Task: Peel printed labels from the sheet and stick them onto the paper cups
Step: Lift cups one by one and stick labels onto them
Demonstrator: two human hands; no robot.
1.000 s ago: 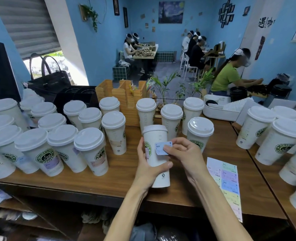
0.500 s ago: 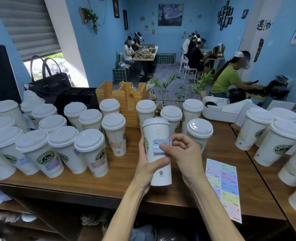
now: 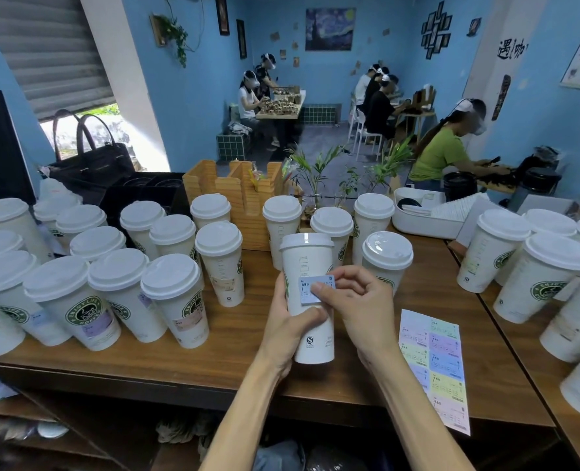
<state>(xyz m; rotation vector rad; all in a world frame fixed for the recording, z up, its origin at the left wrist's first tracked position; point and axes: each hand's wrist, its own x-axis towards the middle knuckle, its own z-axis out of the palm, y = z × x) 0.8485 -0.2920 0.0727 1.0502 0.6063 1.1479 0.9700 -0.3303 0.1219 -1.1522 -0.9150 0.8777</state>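
Pale blue label meeting the white paper cup, pinned there by the right hand.

Nearest, the left hand wraps the cup's lower wall, thumb across the front, holding it upright on the wooden counter; the right hand's thumb and curled fingers pinch the label's right end, its long axis lying crosswise to the cup's; the free left end looks ready to be smoothed leftward; the label sheet lies just right of the wrist; farther back, lidded cups crowd the left.
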